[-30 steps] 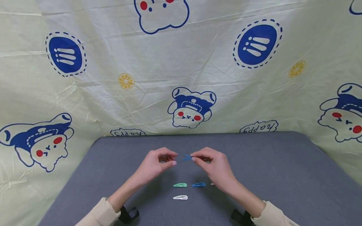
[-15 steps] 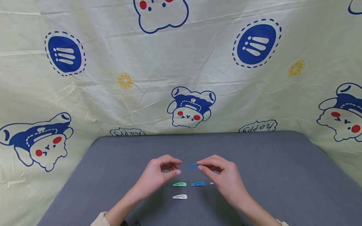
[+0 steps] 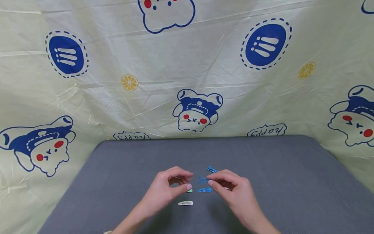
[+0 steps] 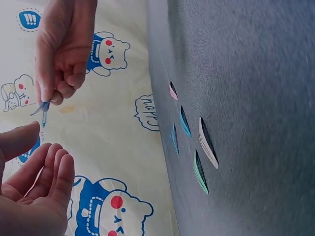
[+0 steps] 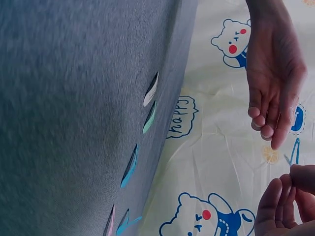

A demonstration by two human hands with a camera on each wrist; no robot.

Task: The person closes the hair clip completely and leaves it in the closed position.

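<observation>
My right hand (image 3: 238, 193) pinches a blue snap hair clip (image 3: 203, 180) by one end between thumb and fingertips. The clip is sprung, its two prongs spread in a V toward the left, and it hangs above the table. Facing it, my left hand (image 3: 166, 191) has nothing in it; the thumb and gently bent fingers are apart, a short gap from the prongs. In the left wrist view the held clip (image 4: 45, 114) is above the left fingertips (image 4: 63, 167). The right wrist view also shows its spread prongs (image 5: 297, 151).
On the grey table (image 3: 131, 162) lie a white clip (image 3: 185, 203), a green clip (image 3: 190, 191) partly behind the left thumb, a blue clip (image 3: 205, 189), a pink clip (image 4: 173, 91) and a sprung blue clip (image 3: 211, 169) farther back. A patterned cloth (image 3: 157, 107) hangs behind.
Both hands have come nearer the body and slightly right, the right still pinching the clip. The blue clip farther back has come into sight, and the left hand now partly covers the green one.
</observation>
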